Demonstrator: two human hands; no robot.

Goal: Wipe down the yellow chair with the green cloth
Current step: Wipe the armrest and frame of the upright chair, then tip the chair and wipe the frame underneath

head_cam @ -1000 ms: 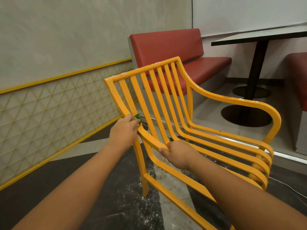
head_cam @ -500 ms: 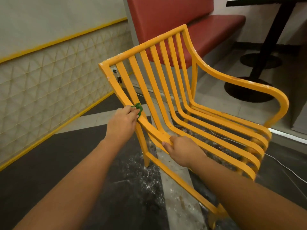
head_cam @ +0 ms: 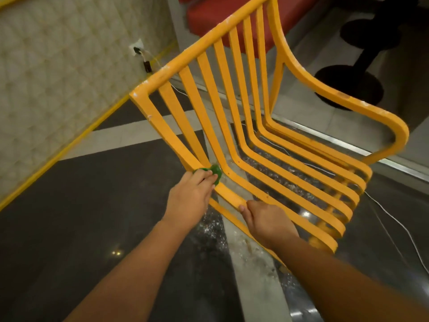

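My left grip [head_cam: 190, 196] is clenching the bunched green cloth [head_cam: 214, 171] against the near side rail of the yellow chair [head_cam: 376, 117]. My right grip [head_cam: 267, 219] is clasping that rail just beside. Its flat painted bars are showing white flecks.

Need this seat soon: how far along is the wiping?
Nothing looks finished. In hand: the left hand presses the small green cloth on the near side rail of the yellow slatted chair, while the right hand grips that rail. Left: white specks on the top rail and far armrest.
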